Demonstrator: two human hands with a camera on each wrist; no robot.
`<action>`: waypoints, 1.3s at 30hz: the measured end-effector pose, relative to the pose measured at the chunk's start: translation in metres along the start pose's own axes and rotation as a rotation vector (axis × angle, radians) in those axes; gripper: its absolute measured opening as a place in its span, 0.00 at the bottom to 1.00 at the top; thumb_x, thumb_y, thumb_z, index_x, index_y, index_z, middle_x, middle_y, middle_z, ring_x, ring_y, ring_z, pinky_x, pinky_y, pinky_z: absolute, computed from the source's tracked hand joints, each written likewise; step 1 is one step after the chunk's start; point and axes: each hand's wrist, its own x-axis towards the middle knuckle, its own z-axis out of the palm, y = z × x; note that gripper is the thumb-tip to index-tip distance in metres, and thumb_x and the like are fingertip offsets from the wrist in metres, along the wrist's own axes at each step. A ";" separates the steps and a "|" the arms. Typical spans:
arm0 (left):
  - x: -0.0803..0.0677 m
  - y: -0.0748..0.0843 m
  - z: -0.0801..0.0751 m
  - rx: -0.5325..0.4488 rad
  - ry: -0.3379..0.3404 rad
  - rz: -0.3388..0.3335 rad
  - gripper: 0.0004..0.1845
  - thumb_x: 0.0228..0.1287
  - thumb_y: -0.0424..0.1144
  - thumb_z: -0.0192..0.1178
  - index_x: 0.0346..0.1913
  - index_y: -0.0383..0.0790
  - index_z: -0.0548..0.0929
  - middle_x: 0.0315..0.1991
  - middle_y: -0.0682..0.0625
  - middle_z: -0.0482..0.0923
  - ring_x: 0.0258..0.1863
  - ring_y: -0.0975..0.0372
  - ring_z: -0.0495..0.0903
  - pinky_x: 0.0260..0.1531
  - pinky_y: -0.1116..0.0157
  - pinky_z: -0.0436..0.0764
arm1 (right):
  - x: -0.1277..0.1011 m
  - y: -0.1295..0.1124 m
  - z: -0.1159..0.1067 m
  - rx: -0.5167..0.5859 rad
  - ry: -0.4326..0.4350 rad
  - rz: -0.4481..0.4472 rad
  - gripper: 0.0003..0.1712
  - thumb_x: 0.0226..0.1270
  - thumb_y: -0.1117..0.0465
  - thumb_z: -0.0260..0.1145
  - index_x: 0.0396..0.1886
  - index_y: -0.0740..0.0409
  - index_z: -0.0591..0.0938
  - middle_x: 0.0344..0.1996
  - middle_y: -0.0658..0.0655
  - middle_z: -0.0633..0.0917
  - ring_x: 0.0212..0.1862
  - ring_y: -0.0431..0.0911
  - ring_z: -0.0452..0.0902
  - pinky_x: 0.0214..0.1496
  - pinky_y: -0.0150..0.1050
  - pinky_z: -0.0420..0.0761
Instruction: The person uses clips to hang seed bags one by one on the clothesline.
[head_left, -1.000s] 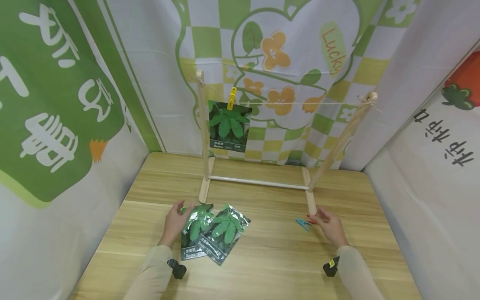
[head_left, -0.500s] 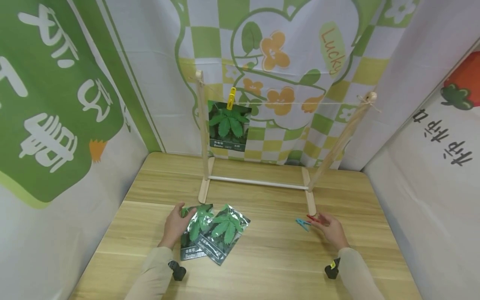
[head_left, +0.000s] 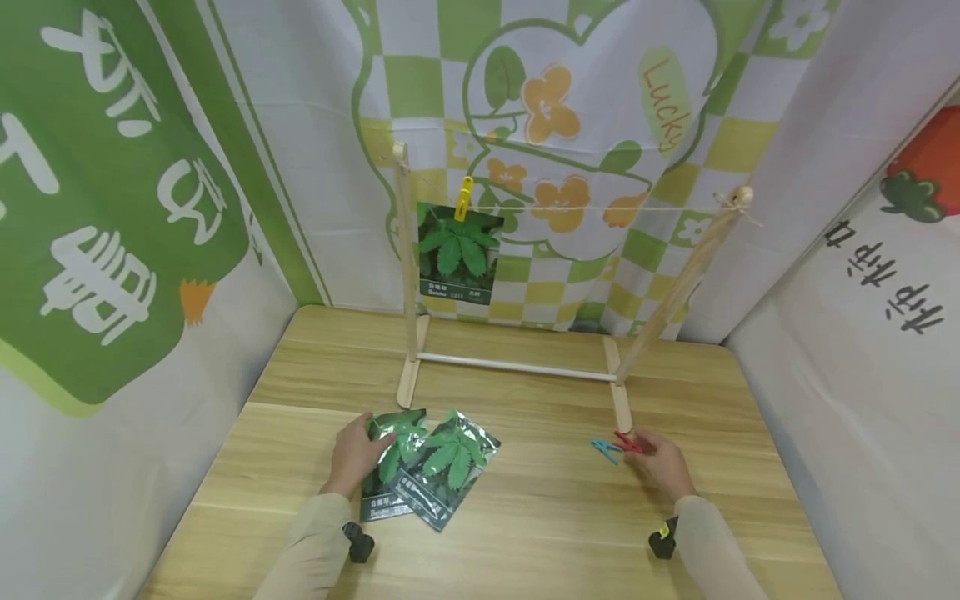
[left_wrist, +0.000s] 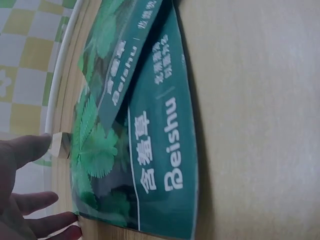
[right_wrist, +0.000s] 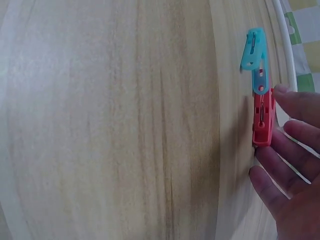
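My left hand (head_left: 352, 454) is at the left edge of a green seed packet (head_left: 390, 467), its thumb above the packet and its fingertips by the edge in the left wrist view. A second green packet (head_left: 450, 467) overlaps it. My right hand (head_left: 663, 467) is beside a red clothespin (right_wrist: 262, 120), fingers spread loosely around its near end without pinching it. A blue clothespin (right_wrist: 255, 55) lies against the red one. Above, a yellow clothespin (head_left: 463, 198) clips a third packet (head_left: 459, 258) to a string (head_left: 600, 207).
The string runs between two wooden posts (head_left: 406, 250) joined low down by a white rod (head_left: 517, 365). Flat wooden feet (head_left: 622, 404) stand on the wooden table (head_left: 547, 517). A patterned cloth (head_left: 555, 158) hangs behind.
My left hand has shifted slightly right over the packet. My right fingers have drawn back a little, and more of the red clothespin shows beside the blue one.
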 end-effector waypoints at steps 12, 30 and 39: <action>0.004 -0.003 0.007 0.178 -0.004 0.087 0.37 0.57 0.40 0.69 0.66 0.27 0.66 0.67 0.28 0.63 0.67 0.33 0.60 0.63 0.35 0.64 | 0.008 -0.001 0.004 -0.102 -0.037 0.004 0.25 0.59 0.65 0.71 0.56 0.71 0.78 0.53 0.72 0.82 0.53 0.64 0.79 0.57 0.59 0.77; 0.002 0.001 0.001 0.191 0.101 0.028 0.31 0.63 0.39 0.62 0.64 0.25 0.68 0.58 0.25 0.70 0.57 0.35 0.70 0.51 0.39 0.74 | 0.014 0.003 -0.001 -0.122 -0.024 0.022 0.15 0.57 0.66 0.71 0.45 0.67 0.85 0.48 0.69 0.83 0.52 0.63 0.78 0.55 0.59 0.75; 0.000 0.008 0.008 0.227 0.116 0.000 0.38 0.62 0.48 0.66 0.65 0.25 0.66 0.55 0.25 0.70 0.54 0.35 0.70 0.47 0.41 0.75 | 0.019 0.006 0.003 -0.155 -0.014 -0.020 0.17 0.57 0.65 0.72 0.47 0.66 0.85 0.41 0.65 0.84 0.45 0.57 0.80 0.49 0.55 0.78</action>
